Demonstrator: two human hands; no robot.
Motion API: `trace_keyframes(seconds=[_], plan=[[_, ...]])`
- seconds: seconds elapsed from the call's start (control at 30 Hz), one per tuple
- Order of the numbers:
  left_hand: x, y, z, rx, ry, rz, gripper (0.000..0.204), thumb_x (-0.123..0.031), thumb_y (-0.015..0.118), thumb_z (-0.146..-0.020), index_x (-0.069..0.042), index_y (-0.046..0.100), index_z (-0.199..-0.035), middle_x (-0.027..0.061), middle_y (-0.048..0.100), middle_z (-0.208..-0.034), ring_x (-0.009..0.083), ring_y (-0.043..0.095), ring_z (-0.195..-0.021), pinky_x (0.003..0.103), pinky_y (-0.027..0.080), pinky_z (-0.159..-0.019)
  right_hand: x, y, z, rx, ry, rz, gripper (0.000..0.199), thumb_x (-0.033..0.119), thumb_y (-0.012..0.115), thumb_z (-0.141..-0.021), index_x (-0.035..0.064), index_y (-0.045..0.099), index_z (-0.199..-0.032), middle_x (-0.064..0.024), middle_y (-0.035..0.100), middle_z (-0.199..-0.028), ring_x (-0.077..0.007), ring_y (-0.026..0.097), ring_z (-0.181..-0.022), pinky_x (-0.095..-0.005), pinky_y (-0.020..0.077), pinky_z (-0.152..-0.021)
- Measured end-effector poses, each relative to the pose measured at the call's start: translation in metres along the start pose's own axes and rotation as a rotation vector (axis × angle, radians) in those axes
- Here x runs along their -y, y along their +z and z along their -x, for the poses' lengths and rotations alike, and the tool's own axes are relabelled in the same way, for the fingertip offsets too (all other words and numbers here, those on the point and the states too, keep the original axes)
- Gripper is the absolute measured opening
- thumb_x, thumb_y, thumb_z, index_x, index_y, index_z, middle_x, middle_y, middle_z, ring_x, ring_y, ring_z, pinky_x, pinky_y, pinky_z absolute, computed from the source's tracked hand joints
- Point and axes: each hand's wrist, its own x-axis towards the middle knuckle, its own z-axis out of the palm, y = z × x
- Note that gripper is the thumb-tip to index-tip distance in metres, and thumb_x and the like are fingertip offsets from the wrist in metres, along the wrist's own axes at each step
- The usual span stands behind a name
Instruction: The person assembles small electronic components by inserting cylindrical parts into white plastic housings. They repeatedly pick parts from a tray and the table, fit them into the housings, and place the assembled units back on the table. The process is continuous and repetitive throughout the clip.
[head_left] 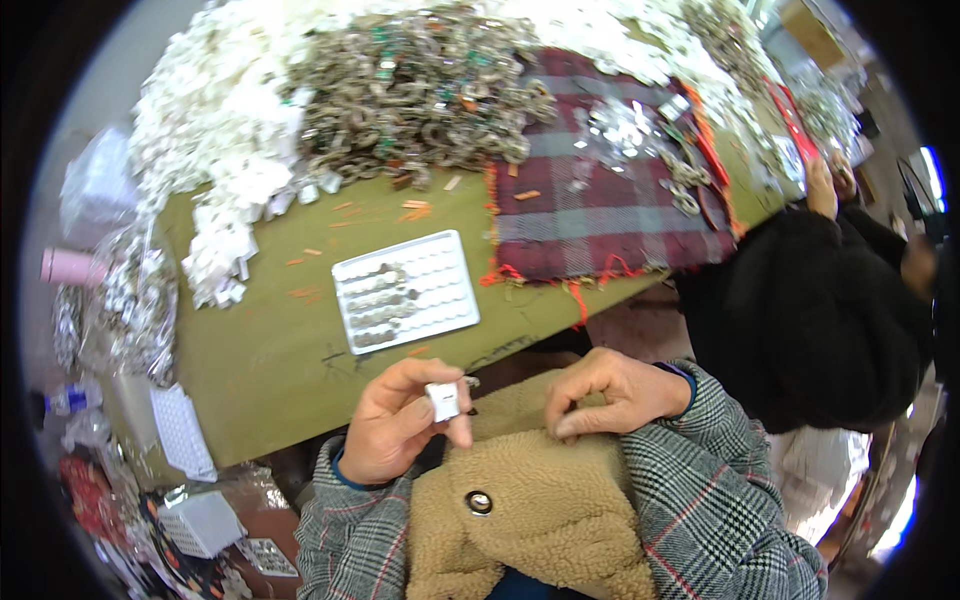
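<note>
Between the thumb and fingers of my left hand [392, 418] is a small white square piece [443, 401] with a dark mark on its face. A tiny greyish bit shows just past those fingertips. My right hand [615, 390] rests over the tan fleece on my lap, its fingers curled in and the thumb pressed toward them. Whether it pinches anything is hidden. Beyond my left hand, on the green tabletop [270, 380], lies a white tray [462, 322] with rows of hollows. Small grey-silver pieces [378, 310] sit in its left part.
A big heap of grey-brown linked pieces [410, 90] lies at the back, amid white pieces [215, 130]. Right of the tray is a plaid cloth [600, 225] with shiny bits and scissors-like red handles. A person in black [800, 310] works at the right. Clear bags [130, 310] stand left.
</note>
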Motion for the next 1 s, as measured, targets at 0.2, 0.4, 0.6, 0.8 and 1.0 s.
trace_keyframes(seconds=[0.2,0.4,0.6,0.8,1.0], plan=[[0.004,0.009,-0.008,0.089,-0.095,-0.174,0.025,-0.014,0.061,-0.093,0.001,0.059,-0.113,0.0168,0.057,-0.096,0.0245,0.066,-0.069,0.033,0.058,-0.061,-0.053,0.010,0.123,0.256,0.433,-0.361,0.042,0.029,0.053,-0.104,-0.0042,0.063,-0.080,0.0068,0.056,-0.070,-0.0045,0.046,-0.066,-0.0254,0.0422,-0.061],[0.021,0.027,-0.026,0.188,-0.270,-0.239,0.030,-0.018,0.064,-0.094,0.003,0.059,-0.115,0.0147,0.059,-0.099,0.0249,0.068,-0.080,0.034,0.056,-0.071,-0.117,0.078,0.254,0.117,0.969,-0.434,0.036,0.029,0.062,-0.095,-0.0051,0.073,-0.091,-0.0047,0.065,-0.070,-0.0094,0.057,-0.064,-0.0260,0.0473,-0.061],[0.034,0.052,-0.035,0.223,-0.520,-0.451,0.025,-0.007,0.061,-0.095,0.003,0.060,-0.118,0.0121,0.060,-0.103,0.0202,0.066,-0.090,0.031,0.054,-0.082,-0.203,0.147,0.329,-0.028,0.628,-1.341,0.053,0.040,0.053,-0.100,-0.0055,0.056,-0.127,-0.0180,0.070,-0.100,-0.0273,0.069,-0.092,-0.0412,0.0589,-0.082],[0.038,0.062,-0.040,0.374,-0.638,-0.658,0.025,-0.003,0.063,-0.093,0.004,0.062,-0.117,0.0100,0.063,-0.107,0.0161,0.061,-0.096,0.030,0.048,-0.088,-0.248,0.190,0.278,-0.808,0.578,-1.338,0.060,0.045,0.044,-0.103,0.0022,0.041,-0.145,-0.0148,0.047,-0.146,-0.0290,0.052,-0.126,-0.0432,0.0441,-0.106],[0.027,0.069,-0.040,0.588,-0.600,-0.789,0.024,-0.002,0.063,-0.093,0.004,0.063,-0.116,0.0091,0.063,-0.110,0.0151,0.059,-0.101,0.029,0.046,-0.091,-0.254,0.167,0.268,-0.776,0.592,-1.189,0.056,0.040,0.045,-0.103,0.0029,0.041,-0.145,-0.0134,0.052,-0.142,-0.0232,0.052,-0.126,-0.0383,0.0418,-0.107]])
